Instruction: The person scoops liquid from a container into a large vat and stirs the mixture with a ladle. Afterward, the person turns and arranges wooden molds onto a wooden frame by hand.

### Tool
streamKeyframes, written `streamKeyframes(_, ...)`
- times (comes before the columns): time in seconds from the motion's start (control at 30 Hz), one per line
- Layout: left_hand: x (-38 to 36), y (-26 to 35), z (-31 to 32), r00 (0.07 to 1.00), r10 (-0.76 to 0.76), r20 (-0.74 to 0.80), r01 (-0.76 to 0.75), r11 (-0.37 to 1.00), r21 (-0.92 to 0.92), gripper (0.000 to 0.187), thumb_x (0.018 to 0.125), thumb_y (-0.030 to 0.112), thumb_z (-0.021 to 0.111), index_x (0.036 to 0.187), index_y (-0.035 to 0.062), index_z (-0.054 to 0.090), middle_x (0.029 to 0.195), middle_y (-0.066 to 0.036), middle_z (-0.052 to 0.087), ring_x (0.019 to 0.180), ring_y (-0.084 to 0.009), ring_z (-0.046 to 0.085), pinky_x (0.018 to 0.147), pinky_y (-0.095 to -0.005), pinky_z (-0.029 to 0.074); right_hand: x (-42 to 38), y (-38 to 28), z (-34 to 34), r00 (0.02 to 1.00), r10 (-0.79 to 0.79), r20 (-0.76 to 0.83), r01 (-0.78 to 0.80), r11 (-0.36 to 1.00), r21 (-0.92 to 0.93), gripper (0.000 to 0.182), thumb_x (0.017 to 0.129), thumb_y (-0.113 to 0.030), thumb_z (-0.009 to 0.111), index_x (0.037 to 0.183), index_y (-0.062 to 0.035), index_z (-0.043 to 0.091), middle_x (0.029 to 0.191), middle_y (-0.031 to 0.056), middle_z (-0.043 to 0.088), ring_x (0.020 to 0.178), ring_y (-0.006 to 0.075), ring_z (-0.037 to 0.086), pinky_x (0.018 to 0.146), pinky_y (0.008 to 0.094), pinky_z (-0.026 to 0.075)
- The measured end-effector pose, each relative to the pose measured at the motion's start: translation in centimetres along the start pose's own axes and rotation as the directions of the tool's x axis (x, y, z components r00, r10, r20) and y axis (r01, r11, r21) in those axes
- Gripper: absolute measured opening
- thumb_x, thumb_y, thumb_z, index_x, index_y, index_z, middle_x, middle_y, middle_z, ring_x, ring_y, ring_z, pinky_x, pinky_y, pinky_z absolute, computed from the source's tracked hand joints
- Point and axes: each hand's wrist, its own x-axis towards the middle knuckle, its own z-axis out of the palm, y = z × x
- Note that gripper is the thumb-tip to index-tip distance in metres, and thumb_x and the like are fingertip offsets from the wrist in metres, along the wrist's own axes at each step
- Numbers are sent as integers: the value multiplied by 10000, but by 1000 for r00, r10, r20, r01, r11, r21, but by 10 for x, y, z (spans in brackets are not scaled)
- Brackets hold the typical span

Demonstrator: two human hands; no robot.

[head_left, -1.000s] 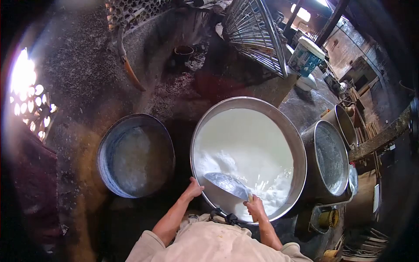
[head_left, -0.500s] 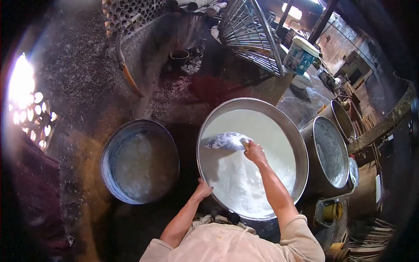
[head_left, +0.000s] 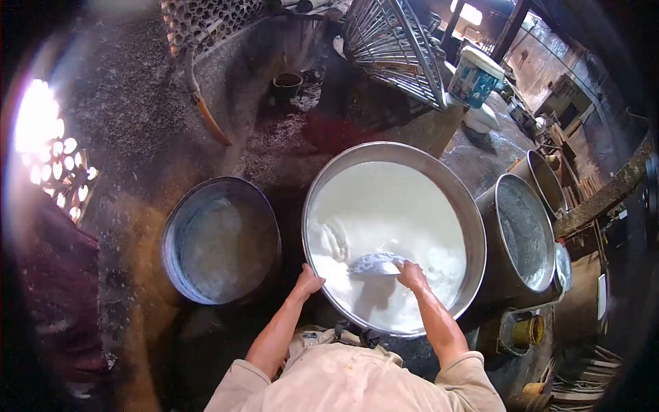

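A wide metal tub [head_left: 475, 199] stands in front of me, filled with milky white liquid [head_left: 384, 189] that is pale and smooth at the back, white and thicker-looking near me. Inside the tub, my right hand [head_left: 413, 275] is wrapped round the short handle of a big scoop [head_left: 374, 264]. White residue coats the scoop, which lies low over the near half of the liquid and points left. My left hand [head_left: 310, 279] is closed on the tub's rim at its lower left side.
To the left is a round vat [head_left: 223, 250], cloudy inside. Two more metal vats stand at right, the nearer one [head_left: 525, 233] holding greyish liquid. A labelled white-and-blue bucket [head_left: 475, 77], a slatted rack [head_left: 395, 51] and a yellow container [head_left: 527, 331] are around the tub.
My right hand has drawn the scoop back toward me and slightly right. Ripples now show on the liquid at left. My left hand stays at the rim; the view has shifted slightly.
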Motion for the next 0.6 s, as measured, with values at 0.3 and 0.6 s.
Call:
streamKeyframes(0.3,-5,-8,21,972,25,-233,-88,961,-264,449,680,73,615,1110,-32,537,1110,-211,627,1059,-310,609,925,-369,453,-91,105,-5,965,263,0,-256,937,236,433,752,-196,629,1149,-27,596,1007,241,659,963,409,625,859,482,505)
streamKeyframes(0.6,-42,-1,33,932,-29,-361,37,999,16,351,861,260,639,1077,-9,571,1075,-251,630,1057,-404,588,872,-455,456,-153,212,-111,969,196,-154,-128,921,367,471,672,-88,714,1132,-60,617,669,102,638,475,161,579,408,318,479)
